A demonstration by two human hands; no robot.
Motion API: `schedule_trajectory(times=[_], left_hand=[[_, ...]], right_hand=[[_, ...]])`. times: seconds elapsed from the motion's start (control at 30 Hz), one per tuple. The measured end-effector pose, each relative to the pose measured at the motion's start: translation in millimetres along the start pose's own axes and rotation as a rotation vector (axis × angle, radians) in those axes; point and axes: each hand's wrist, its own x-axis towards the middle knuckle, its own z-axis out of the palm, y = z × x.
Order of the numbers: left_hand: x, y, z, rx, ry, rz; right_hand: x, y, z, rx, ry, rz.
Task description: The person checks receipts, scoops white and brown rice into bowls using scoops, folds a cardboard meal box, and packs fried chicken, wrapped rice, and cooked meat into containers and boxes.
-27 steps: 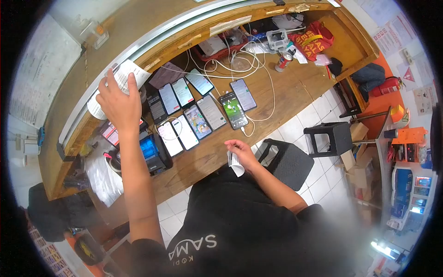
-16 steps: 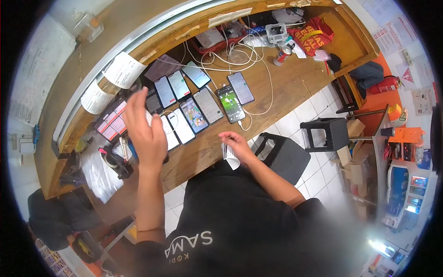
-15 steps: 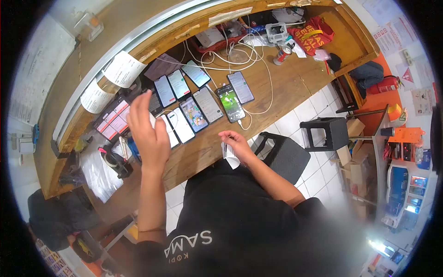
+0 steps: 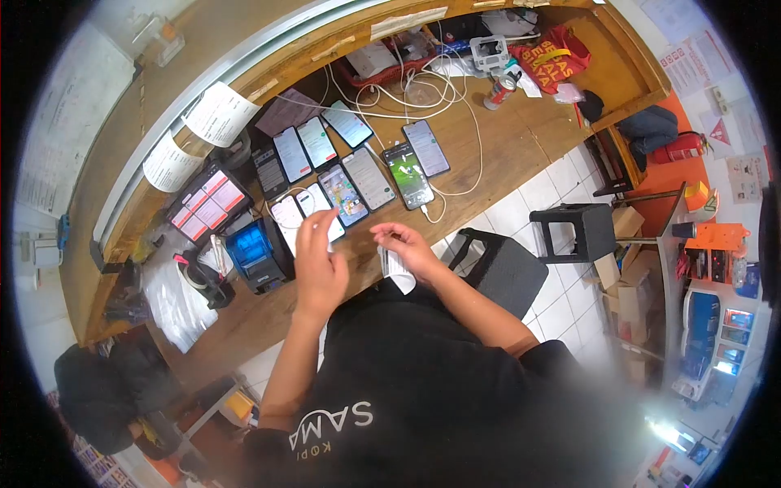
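Paper (image 4: 397, 273), white and curled, gripped by right fingers (image 4: 394, 233); left fingers (image 4: 312, 234) parted near glossy phones (image 4: 343, 193).

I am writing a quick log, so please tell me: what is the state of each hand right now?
Left hand: open, nothing visible in it.
Right hand: closed, holding a white paper slip.

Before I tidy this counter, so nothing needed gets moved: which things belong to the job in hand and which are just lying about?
Likely the job:
paper slip in right hand
two printed slips
perhaps the phones

Likely lying about:
drink can
red bag
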Motion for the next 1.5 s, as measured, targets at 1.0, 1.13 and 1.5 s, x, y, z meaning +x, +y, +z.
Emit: schedule_trajectory(times=[1.0,1.13,1.5], left_hand=[[-89.1,-90.2,5.9,-1.003,-0.090,-0.923],[-128.7,-99.5,0.1,-1.205,0.293,-0.937],[-327.1,-29.5,-72.6,-1.042,0.920,-0.740]], right_hand=[[4.6,15.0,23.0,0.136,-0.152,0.133],[3.6,29.1,52.3,0.089,-0.221,0.096],[-83.8,110.6,164.3,-0.184,-0.510,0.099]])
